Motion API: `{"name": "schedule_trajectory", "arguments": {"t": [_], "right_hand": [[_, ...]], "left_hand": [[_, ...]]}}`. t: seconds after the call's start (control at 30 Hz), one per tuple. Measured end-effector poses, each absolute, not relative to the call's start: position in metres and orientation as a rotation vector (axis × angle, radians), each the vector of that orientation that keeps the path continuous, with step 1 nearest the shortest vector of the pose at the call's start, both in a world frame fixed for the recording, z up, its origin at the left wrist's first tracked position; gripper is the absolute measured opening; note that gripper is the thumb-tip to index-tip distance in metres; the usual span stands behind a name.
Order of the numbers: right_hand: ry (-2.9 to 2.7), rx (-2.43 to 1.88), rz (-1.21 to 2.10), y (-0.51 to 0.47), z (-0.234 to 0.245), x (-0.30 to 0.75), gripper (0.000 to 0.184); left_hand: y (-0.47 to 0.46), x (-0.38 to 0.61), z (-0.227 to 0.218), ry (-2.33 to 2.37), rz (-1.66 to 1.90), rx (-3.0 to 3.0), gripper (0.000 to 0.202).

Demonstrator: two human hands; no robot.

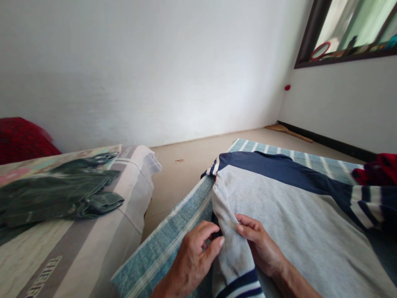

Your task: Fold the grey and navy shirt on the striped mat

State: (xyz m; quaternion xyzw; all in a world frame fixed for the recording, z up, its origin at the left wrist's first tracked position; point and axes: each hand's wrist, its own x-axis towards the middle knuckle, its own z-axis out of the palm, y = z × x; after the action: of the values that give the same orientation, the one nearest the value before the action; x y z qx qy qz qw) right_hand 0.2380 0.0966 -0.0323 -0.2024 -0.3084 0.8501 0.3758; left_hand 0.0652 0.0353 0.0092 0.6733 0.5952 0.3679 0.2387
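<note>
A grey sweatshirt with navy shoulders and white-striped sleeves lies spread on a blue-green striped mat. Along its left side runs a narrow grey strip of cloth, ending near the bottom in a navy-and-white band. My left hand pinches the outer left edge of this strip, thumb and forefinger curled close together. From the other side, my right hand grips the strip's inner edge between thumb and fingers. Parts of the fingertips are hidden by the cloth.
Dark green trousers lie on a bed at the left. Red cloth sits at the right edge. Behind are the tiled floor, a white wall and a window with a red-rimmed mirror.
</note>
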Motion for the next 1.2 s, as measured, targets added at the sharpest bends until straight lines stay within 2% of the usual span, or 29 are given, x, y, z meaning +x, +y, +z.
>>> {"name": "schedule_trajectory", "arguments": {"t": [0.2,0.37,0.6,0.7,0.87,1.0,1.1,1.2], "right_hand": [[-0.905,-0.371,2.236,0.094,-0.033,0.237,0.046],[-1.012,-0.290,2.294,0.092,-0.041,0.234,0.050],[-1.068,-0.302,2.270,0.089,-0.042,0.232,0.044],[-1.007,-0.394,2.161,0.092,-0.042,0.231,0.037],[-1.063,-0.726,1.737,0.098,-0.047,0.232,0.031],[-1.559,-0.937,1.067,0.099,-0.055,0.235,0.020],[-2.004,-0.984,0.644,0.096,-0.057,0.236,0.029],[-2.273,-1.138,0.486,0.094,-0.055,0.234,0.035]], "left_hand": [[0.037,0.064,0.012,1.685,1.095,1.410,0.035],[0.037,0.058,0.018,1.758,1.080,1.159,0.058],[0.036,0.037,0.028,1.745,1.078,0.889,0.070],[0.034,0.025,0.025,1.681,1.083,0.779,0.067],[0.031,0.008,0.010,1.520,1.087,0.732,0.058],[0.031,-0.002,-0.002,1.475,1.077,0.722,0.052],[0.031,-0.005,-0.006,1.437,1.083,0.711,0.050],[0.029,-0.003,-0.005,1.424,1.093,0.708,0.053]]}}
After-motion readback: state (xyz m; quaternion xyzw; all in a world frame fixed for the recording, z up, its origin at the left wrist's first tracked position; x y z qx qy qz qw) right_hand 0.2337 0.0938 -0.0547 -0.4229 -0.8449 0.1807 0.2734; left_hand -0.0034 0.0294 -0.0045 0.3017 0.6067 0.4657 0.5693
